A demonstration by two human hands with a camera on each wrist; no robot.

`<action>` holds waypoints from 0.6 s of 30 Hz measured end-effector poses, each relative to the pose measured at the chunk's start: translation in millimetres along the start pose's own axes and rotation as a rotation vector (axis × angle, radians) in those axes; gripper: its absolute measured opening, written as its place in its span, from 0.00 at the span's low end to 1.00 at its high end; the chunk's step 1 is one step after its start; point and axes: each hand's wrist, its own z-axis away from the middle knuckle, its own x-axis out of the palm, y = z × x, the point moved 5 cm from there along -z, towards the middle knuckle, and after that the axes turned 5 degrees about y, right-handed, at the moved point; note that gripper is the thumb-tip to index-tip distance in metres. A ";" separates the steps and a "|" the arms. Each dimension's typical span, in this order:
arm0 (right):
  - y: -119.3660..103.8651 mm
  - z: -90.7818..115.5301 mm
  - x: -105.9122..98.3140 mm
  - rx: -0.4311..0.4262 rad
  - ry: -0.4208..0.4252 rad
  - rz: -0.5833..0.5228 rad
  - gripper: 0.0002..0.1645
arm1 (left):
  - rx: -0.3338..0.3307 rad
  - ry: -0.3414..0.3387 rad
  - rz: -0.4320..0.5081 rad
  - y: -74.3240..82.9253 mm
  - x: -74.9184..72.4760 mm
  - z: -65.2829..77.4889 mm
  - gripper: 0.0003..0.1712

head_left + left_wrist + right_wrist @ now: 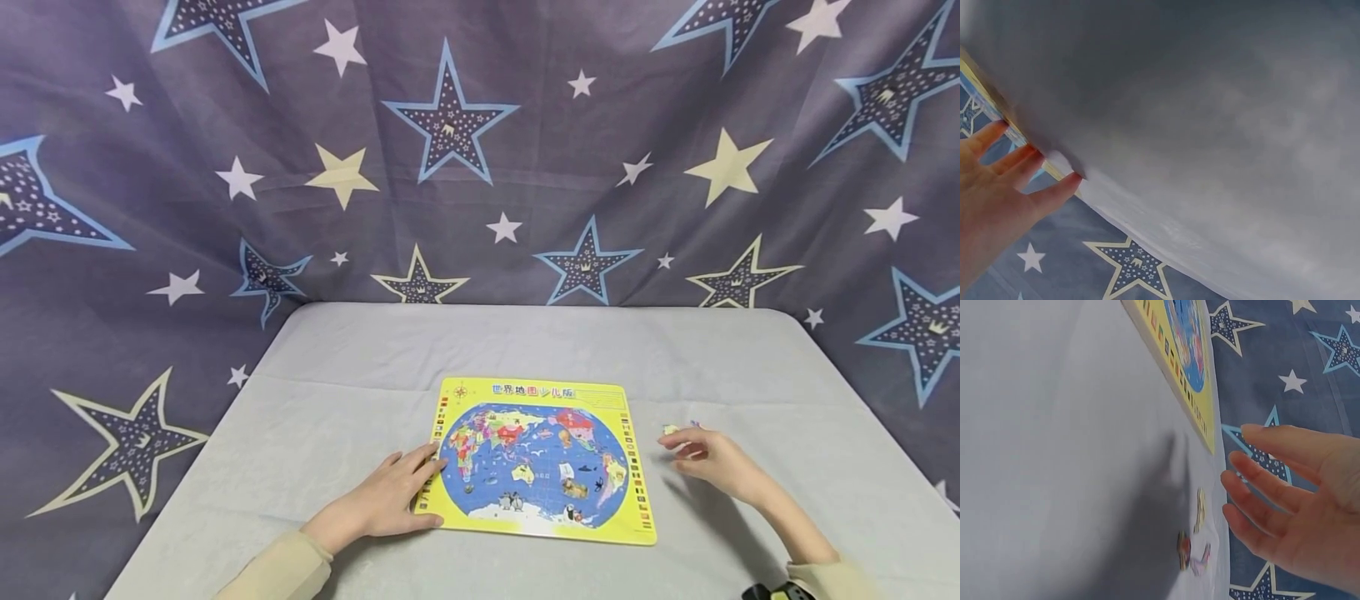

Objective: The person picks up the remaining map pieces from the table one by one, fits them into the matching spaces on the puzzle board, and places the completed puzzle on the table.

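A yellow-bordered world map puzzle [525, 467] lies flat on the table. My left hand [386, 498] rests at its left edge, fingers spread, with some fingertips over the yellow border. In the left wrist view, the fingertips of that hand [1010, 187] are right at the board's rim. To the right of the puzzle, my right hand [712, 462] hovers above the cloth with loosely bent fingers, holding nothing. Small puzzle pieces lie just beyond it: a yellowish piece [1200, 511], a reddish-brown piece [1183, 550] and a purplish piece [1202, 559]. The right hand partly hides them in the head view.
A light grey cloth [360, 350] covers the table. Behind and beside it hangs a dark curtain [525, 183] printed with stars. A dark and yellow strap device [780, 590] shows at the right wrist, near the bottom edge of the head view.
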 end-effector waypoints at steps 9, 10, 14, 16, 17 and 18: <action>9.8 10.3 -13.4 0.027 0.005 0.061 0.17 | -0.002 0.009 -0.004 1.6 -1.6 -1.3 0.45; 11.7 11.3 -14.7 0.039 0.004 0.068 0.17 | -0.004 0.008 -0.004 1.4 -1.6 -1.4 0.45; 16.8 15.6 -18.5 0.039 0.001 0.074 0.17 | -0.008 0.006 -0.001 1.0 -1.3 -1.5 0.45; 19.4 17.7 -19.4 0.034 -0.002 0.067 0.17 | -0.007 0.006 -0.002 1.2 -1.4 -1.5 0.46; 20.0 18.6 -19.7 0.024 -0.003 0.062 0.16 | -0.007 0.006 -0.002 1.4 -1.5 -1.5 0.46; 20.9 19.3 -20.1 0.021 -0.007 0.059 0.16 | -0.008 0.005 -0.003 1.4 -1.6 -1.6 0.46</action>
